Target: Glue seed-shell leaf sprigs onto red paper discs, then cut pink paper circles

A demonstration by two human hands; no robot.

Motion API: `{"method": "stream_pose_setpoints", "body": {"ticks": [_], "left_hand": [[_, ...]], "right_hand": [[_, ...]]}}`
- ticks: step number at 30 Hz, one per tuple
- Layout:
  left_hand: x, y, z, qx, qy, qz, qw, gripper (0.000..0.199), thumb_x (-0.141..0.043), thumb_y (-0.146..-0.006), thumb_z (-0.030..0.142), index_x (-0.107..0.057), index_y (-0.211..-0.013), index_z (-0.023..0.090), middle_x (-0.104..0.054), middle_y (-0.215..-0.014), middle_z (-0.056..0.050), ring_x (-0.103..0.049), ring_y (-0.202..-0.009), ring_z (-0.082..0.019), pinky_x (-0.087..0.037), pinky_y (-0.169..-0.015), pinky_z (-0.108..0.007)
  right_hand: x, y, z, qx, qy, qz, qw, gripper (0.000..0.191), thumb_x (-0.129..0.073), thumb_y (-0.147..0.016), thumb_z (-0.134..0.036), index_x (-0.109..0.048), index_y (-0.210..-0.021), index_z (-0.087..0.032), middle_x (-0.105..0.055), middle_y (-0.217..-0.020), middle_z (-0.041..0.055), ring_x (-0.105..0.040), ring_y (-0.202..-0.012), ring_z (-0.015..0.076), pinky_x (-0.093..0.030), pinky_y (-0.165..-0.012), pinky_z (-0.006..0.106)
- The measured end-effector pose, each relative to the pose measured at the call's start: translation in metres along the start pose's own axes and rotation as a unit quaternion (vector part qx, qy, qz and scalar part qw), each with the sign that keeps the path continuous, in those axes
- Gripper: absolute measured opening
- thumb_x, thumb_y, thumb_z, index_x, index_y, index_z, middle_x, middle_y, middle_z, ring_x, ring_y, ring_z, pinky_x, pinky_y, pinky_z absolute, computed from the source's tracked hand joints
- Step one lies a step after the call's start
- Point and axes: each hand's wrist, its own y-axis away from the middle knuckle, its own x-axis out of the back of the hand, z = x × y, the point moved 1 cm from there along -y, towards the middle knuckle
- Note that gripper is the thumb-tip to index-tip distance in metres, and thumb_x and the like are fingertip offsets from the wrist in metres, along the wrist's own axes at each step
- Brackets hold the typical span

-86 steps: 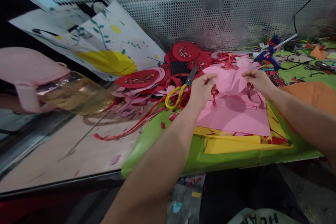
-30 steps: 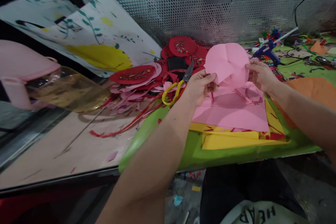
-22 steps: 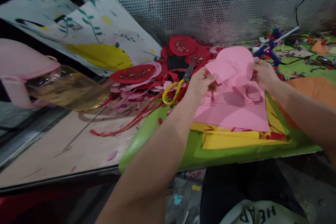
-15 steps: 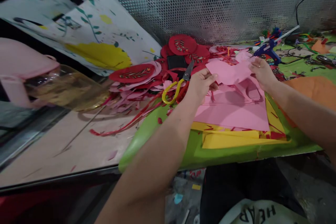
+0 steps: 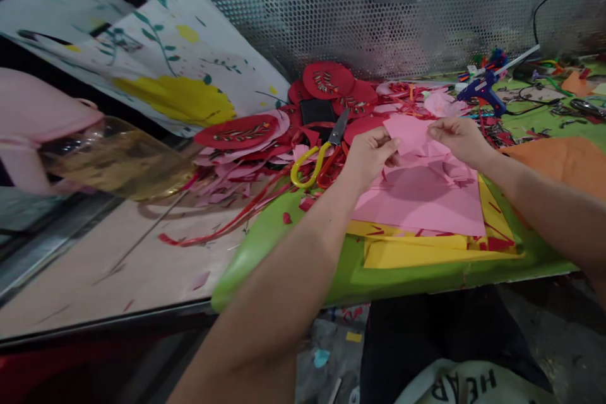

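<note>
Between both hands is a pink paper cutout (image 5: 413, 134), raised over a flat pink sheet (image 5: 421, 208). Its left edge is pinched by my left hand (image 5: 372, 153), fingers closed. My right hand (image 5: 457, 139) has thumb and finger closed at its right edge. Curled pink scraps (image 5: 454, 169) lie on the sheet below the cutout. Yellow paper (image 5: 411, 252) is underneath the pink sheet. Left of my left hand, scissors (image 5: 312, 161) with yellow and red handles rest blades-up on the pile.
Red decorated discs (image 5: 329, 79) and pink strips are heaped at the back left. A blue glue gun (image 5: 485, 91) stands at the back right by orange paper (image 5: 563, 164). A patterned white bag (image 5: 189, 57) leans left; a perforated metal panel (image 5: 312, 6) closes the back.
My right hand has moved left and slightly down, closer to my left hand. The pink cutout now appears narrower between them, and the pale pink flower behind shows more.
</note>
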Motion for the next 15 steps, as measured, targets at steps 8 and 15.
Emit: {"method": "stream_pose_setpoints", "body": {"ticks": [8,15], "left_hand": [[-0.003,0.002,0.006,0.081,0.084,0.022,0.993,0.046,-0.062,-0.077,0.062,-0.054,-0.071,0.017,-0.061,-0.061,0.001,-0.058,-0.042,-0.010,-0.044,-0.043,-0.022],[-0.005,0.003,0.012,0.127,0.109,0.000,0.986,0.048,-0.056,-0.082,0.063,-0.058,-0.078,0.016,-0.061,-0.060,0.001,-0.057,-0.042,-0.010,-0.043,-0.043,-0.022]], "right_hand": [[0.004,0.000,-0.004,-0.022,-0.020,0.013,0.999,0.011,-0.062,-0.076,-0.025,-0.065,-0.072,-0.015,-0.060,-0.065,-0.0004,-0.050,-0.064,0.0109,-0.042,-0.065,0.027],[0.004,-0.002,-0.003,-0.015,-0.028,0.029,0.999,0.009,-0.061,-0.074,-0.023,-0.063,-0.070,-0.015,-0.059,-0.067,-0.0001,-0.050,-0.066,0.0115,-0.040,-0.064,0.027]]}}
